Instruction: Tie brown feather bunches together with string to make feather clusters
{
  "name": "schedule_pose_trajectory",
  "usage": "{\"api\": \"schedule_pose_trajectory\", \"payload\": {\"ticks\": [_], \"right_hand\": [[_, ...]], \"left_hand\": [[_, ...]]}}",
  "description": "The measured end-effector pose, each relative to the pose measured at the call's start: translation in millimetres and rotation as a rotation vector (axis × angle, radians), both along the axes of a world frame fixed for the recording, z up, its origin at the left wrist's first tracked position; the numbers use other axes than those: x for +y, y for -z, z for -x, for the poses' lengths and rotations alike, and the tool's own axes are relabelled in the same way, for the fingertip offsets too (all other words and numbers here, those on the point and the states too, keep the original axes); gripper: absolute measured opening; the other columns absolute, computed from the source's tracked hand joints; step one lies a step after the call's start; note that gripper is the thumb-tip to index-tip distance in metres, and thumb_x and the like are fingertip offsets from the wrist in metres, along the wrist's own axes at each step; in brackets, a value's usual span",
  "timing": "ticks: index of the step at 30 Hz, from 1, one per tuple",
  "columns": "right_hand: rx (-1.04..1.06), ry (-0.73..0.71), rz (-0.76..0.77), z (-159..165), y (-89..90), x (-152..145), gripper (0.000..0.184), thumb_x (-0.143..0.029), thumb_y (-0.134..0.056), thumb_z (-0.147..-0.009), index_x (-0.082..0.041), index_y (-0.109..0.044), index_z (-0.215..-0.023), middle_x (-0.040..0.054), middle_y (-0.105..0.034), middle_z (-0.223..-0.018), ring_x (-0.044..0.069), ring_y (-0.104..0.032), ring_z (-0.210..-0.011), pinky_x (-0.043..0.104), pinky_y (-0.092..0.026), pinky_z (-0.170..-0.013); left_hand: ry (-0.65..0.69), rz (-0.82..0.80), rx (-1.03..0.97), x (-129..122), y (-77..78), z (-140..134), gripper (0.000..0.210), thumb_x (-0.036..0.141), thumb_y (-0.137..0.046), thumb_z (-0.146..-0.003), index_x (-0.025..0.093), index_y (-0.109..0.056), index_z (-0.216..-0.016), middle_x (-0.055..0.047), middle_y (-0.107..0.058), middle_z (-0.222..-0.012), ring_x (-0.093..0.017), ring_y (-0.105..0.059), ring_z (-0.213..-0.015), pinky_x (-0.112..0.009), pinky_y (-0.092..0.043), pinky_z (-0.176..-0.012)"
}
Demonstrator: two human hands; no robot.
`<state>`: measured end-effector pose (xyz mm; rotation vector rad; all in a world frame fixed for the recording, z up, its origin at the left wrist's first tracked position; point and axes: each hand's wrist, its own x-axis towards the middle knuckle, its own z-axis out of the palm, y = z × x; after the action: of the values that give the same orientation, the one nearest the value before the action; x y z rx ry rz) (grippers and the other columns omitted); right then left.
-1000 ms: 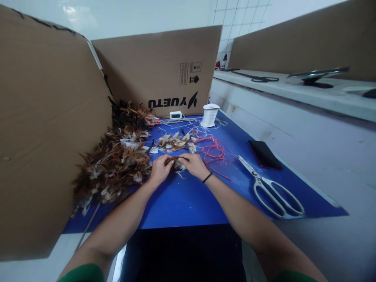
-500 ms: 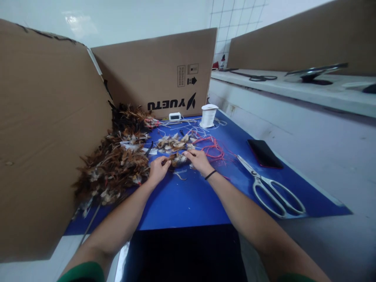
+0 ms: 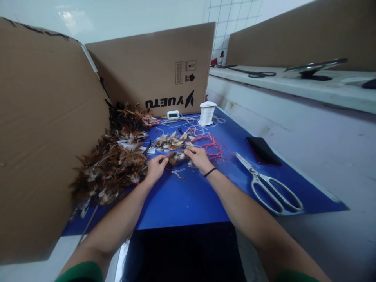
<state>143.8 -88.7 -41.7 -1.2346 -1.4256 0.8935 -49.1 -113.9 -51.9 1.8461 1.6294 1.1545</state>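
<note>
Between my two hands is a small brown-and-white feather tuft (image 3: 176, 158), just above or on the blue tabletop. My left hand (image 3: 156, 168) is closed in a pinch at the tuft's left edge. With thumb and forefinger pressed together, my right hand (image 3: 198, 158) grips its upper right end; a dark band circles that wrist. Behind my hands lies a loose row of pale brown feathers (image 3: 172, 141). A large heap of dark brown feathers (image 3: 114, 168) lies left of my left hand. Beyond my right hand is a tangle of red string (image 3: 214, 148).
Open-handled scissors (image 3: 266, 180) and a black phone (image 3: 263, 150) lie on the right of the blue tabletop (image 3: 188, 207). A white spool (image 3: 207, 113) and a small white digital device (image 3: 173, 114) stand at the back. Cardboard panels (image 3: 123, 70) wall the left and rear.
My hands have drawn slightly apart, the left one shifting a little left, and more of the feather tuft shows between them. The whole view has shifted slightly.
</note>
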Motion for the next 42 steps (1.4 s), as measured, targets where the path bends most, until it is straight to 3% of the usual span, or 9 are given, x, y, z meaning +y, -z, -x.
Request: {"api": "schedule_pose_trajectory", "payload": {"ticks": [9, 12, 17, 21, 24, 29, 33, 38, 42], "right_hand": [[0.152, 0.045, 0.061, -4.3, -9.3, -0.5, 0.026, -0.04, -0.058, -0.068, -0.014, -0.065, -0.066, 0.0021, -0.06, -0.06, 0.012, -0.05, -0.054, 0.023, -0.036, -0.049], [0.223, 0.062, 0.057, -7.4, -13.3, -0.9, 0.025, -0.039, -0.06, -0.067, -0.014, -0.064, -0.066, 0.0033, -0.062, -0.064, 0.012, -0.051, -0.056, 0.023, -0.036, -0.05], [0.222, -0.052, 0.033, -6.7, -17.0, -5.5, 0.029, -0.044, -0.062, -0.067, -0.014, -0.065, -0.065, 0.0027, -0.062, -0.065, 0.01, -0.049, -0.055, 0.023, -0.037, -0.051], [0.148, -0.155, 0.005, -0.7, -15.1, -10.2, 0.031, -0.045, -0.062, -0.069, -0.014, -0.067, -0.07, 0.0013, -0.061, -0.062, 0.011, -0.048, -0.055, 0.024, -0.038, -0.053], [0.124, -0.218, 0.002, 3.3, -11.5, -12.1, 0.031, -0.044, -0.062, -0.069, -0.014, -0.066, -0.07, -0.0001, -0.059, -0.06, 0.011, -0.049, -0.055, 0.025, -0.04, -0.056], [0.057, -0.298, -0.044, 5.4, -7.2, -13.7, 0.031, -0.044, -0.058, -0.073, -0.015, -0.063, -0.066, 0.0001, -0.059, -0.06, 0.011, -0.051, -0.057, 0.025, -0.041, -0.06], [-0.065, -0.288, -0.074, 6.5, -5.5, -14.6, 0.031, -0.042, -0.056, -0.075, -0.015, -0.061, -0.061, -0.0013, -0.055, -0.055, 0.01, -0.047, -0.054, 0.024, -0.038, -0.057], [-0.072, -0.313, -0.047, 9.1, -4.7, -16.2, 0.03, -0.042, -0.056, -0.075, -0.015, -0.059, -0.06, -0.001, -0.054, -0.054, 0.01, -0.049, -0.053, 0.023, -0.037, -0.054], [-0.062, -0.319, -0.028, 9.8, -6.8, -17.6, 0.03, -0.041, -0.055, -0.075, -0.014, -0.061, -0.063, 0.0002, -0.056, -0.055, 0.01, -0.051, -0.052, 0.023, -0.038, -0.054]], "left_hand": [[-0.017, 0.002, 0.057, 0.5, -0.8, 0.3, 0.024, 0.036, -0.053, -0.077, 0.017, -0.065, -0.069, 0.002, -0.055, -0.05, -0.012, -0.052, -0.053, -0.022, -0.038, -0.055], [-0.006, -0.041, 0.07, 0.3, -0.7, 0.0, 0.017, 0.032, -0.057, -0.075, 0.017, -0.066, -0.076, 0.002, -0.058, -0.059, -0.012, -0.054, -0.058, -0.022, -0.04, -0.06], [-0.025, -0.204, -0.01, -6.1, -5.3, -4.7, 0.028, 0.029, -0.059, -0.076, 0.018, -0.059, -0.102, 0.0, -0.057, -0.075, -0.01, -0.053, -0.062, -0.022, -0.043, -0.062], [0.068, -0.265, -0.05, -15.5, -12.4, -12.7, 0.019, 0.032, -0.053, -0.082, 0.018, -0.062, -0.093, -0.004, -0.061, -0.086, -0.012, -0.057, -0.073, -0.023, -0.045, -0.066], [0.149, -0.23, -0.015, -20.9, -15.7, -18.0, 0.021, 0.036, -0.055, -0.082, 0.018, -0.063, -0.087, -0.004, -0.063, -0.083, -0.012, -0.057, -0.07, -0.024, -0.045, -0.065], [0.12, -0.214, 0.049, -24.0, -17.0, -20.6, 0.026, 0.041, -0.063, -0.075, 0.018, -0.062, -0.088, -0.002, -0.062, -0.075, -0.012, -0.056, -0.064, -0.023, -0.044, -0.062], [0.129, -0.228, 0.09, -24.5, -16.7, -19.7, 0.021, 0.039, -0.06, -0.078, 0.018, -0.063, -0.084, -0.003, -0.062, -0.077, -0.012, -0.057, -0.066, -0.023, -0.044, -0.062], [0.141, -0.271, 0.108, -23.9, -14.7, -18.8, 0.02, 0.035, -0.053, -0.083, 0.018, -0.064, -0.081, -0.005, -0.065, -0.081, -0.014, -0.058, -0.072, -0.024, -0.044, -0.067], [0.118, -0.188, 0.042, -21.8, -12.4, -17.0, 0.024, 0.037, -0.051, -0.084, 0.017, -0.064, -0.081, -0.002, -0.063, -0.068, -0.012, -0.055, -0.059, -0.023, -0.042, -0.06]]}}
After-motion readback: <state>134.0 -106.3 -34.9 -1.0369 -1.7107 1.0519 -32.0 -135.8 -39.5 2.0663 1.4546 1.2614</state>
